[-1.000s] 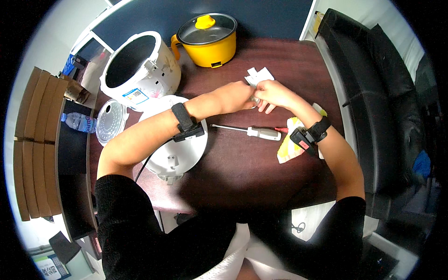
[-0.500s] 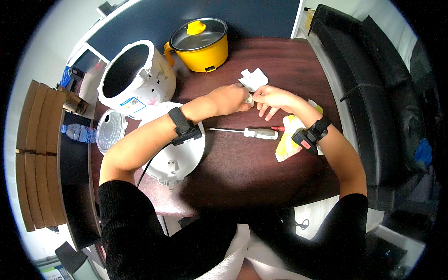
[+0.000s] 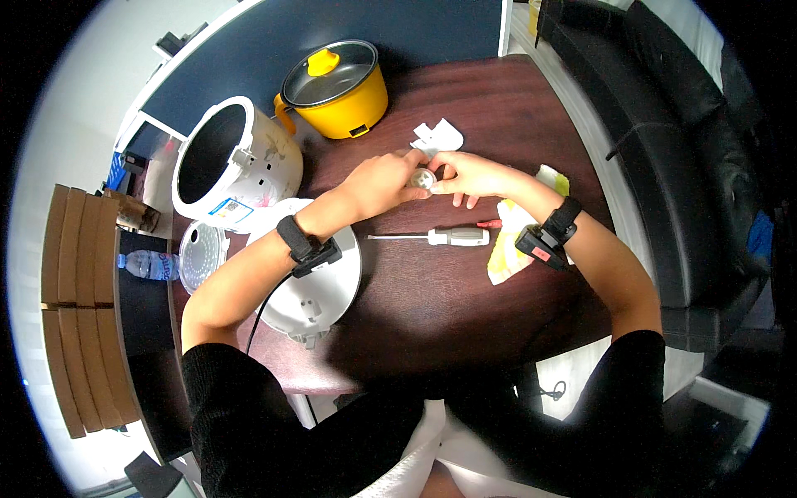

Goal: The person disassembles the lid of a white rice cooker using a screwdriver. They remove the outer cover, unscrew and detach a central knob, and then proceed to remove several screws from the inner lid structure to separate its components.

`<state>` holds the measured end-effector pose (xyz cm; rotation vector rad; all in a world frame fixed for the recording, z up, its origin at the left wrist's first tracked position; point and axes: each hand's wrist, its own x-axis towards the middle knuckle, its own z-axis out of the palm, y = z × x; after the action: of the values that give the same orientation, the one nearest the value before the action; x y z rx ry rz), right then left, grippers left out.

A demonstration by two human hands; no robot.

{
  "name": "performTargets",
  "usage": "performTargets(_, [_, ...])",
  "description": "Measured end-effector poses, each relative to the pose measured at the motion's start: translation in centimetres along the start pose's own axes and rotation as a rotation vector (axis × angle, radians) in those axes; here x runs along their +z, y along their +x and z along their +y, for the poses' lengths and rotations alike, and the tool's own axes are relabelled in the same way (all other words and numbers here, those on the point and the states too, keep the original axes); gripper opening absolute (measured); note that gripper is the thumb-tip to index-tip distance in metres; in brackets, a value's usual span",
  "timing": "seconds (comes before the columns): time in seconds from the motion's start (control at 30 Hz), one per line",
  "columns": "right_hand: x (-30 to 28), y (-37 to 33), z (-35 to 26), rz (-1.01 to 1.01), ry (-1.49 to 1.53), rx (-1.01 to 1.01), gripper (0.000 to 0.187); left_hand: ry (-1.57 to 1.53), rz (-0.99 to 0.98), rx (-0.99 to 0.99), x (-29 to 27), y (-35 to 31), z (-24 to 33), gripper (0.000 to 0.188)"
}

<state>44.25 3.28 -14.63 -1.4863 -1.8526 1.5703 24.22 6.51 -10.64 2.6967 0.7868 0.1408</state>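
One small round part (image 3: 422, 179), showing no long axis, is sitting between the fingers, nearer the left; one left hand (image 3: 382, 186) is holding it, thumb and fingers nearly closed; one right hand (image 3: 475, 176) is reaching its right rim, fingers bent, whether gripping one cannot tell. One white plastic piece (image 3: 445, 136) is lying just beyond; one screwdriver (image 3: 458, 236), one cloth (image 3: 508, 253) are lying nearer the body.

Small round pale part (image 3: 422, 179) between the hands (image 3: 382, 185) (image 3: 471, 173)
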Motion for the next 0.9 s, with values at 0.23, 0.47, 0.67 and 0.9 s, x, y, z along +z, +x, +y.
performTargets(0.23, [0.4,0.3,-0.2,0.038,-0.083,0.003,0.038,0.063,-0.004,0.075,-0.4,0.2,-0.3,0.027])
performTargets(0.47, [0.3,0.2,-0.3,0.029,-0.128,-0.006,0.042,0.127,-0.049,0.124,-0.6,0.1,0.0,0.025])
performTargets(0.67, [0.1,0.2,0.0,0.025,-0.111,-0.026,0.046,-0.051,-0.041,0.102,-0.5,-0.1,-0.4,0.027])
performTargets(0.9, [0.1,-1.3,-1.5,0.216,-0.192,-0.247,0.04,-0.538,0.097,-0.06,-1.5,-0.4,-1.1,0.038])
